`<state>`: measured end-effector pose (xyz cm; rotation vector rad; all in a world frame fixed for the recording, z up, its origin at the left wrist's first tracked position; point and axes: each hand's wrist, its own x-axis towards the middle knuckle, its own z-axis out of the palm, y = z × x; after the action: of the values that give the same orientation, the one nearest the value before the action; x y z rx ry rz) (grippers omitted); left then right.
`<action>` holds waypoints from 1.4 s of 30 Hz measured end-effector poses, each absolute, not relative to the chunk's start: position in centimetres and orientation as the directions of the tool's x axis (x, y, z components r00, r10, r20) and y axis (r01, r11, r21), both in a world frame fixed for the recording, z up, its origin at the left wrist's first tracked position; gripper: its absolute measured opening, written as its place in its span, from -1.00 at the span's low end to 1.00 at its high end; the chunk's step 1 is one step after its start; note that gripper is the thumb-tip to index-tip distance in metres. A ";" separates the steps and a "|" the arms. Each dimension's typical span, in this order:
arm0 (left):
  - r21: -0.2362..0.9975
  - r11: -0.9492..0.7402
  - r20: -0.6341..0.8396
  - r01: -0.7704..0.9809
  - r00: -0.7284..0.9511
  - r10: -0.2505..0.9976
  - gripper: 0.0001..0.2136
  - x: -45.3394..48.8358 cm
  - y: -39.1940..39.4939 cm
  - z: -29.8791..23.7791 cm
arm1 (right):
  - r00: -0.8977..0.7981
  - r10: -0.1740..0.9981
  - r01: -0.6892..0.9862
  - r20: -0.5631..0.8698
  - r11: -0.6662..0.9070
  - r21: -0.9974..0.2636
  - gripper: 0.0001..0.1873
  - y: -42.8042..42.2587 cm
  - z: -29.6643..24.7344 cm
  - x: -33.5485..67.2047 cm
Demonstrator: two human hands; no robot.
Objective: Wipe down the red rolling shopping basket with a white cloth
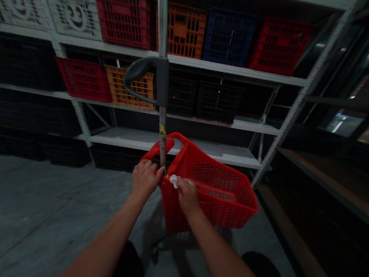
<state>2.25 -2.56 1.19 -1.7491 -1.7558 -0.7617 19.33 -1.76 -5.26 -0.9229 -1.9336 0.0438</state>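
Showing a red basket (pixel 225 194) standing on the grey floor (pixel 36 203) before shelving (pixel 171 141) loaded with crates (pixel 84 79). At left, the left hand (pixel 145 177) is closed over the basket's rear rim, touching the base of the upright pull handle (pixel 162 141). Just right of it, a small white cloth (pixel 174 180) is pinched in the right hand (pixel 186 194) and pressed to the same rim. Judged from this grip, wiping goes best with the left hand bracing the basket against rolling while the right keeps the cloth flat, stroking away from the pull handle.
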 end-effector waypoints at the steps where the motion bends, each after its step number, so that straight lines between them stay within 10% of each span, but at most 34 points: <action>1: 0.014 -0.001 0.722 1.000 -0.009 0.692 -0.61 2.2 -2.5 1.2 | -0.253 0.609 0.581 0.752 0.717 -0.385 -0.71 -1.8 -6.1 20.9; 16: -0.013 0.007 0.736 1.000 0.005 0.677 -0.61 2.4 -2.4 1.2 | -0.324 0.520 0.540 0.790 0.788 -0.298 -0.61 -1.4 -4.3 16.9; 29: -0.062 0.016 0.716 0.998 0.033 0.697 -0.58 1.2 -1.3 1.1 | -0.143 0.484 0.837 0.863 0.525 -0.156 -0.54 -3.7 -14.8 38.1; 42: -0.144 0.082 0.697 0.986 0.042 0.715 -0.54 1.1 -1.0 1.2 | -0.213 0.490 0.696 0.845 0.683 -0.221 -0.61 -1.5 -9.5 24.2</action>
<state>1.10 -0.99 1.23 -1.6907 -1.7301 -0.5464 24.20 -1.48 -9.54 -0.9309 -1.8695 -0.2519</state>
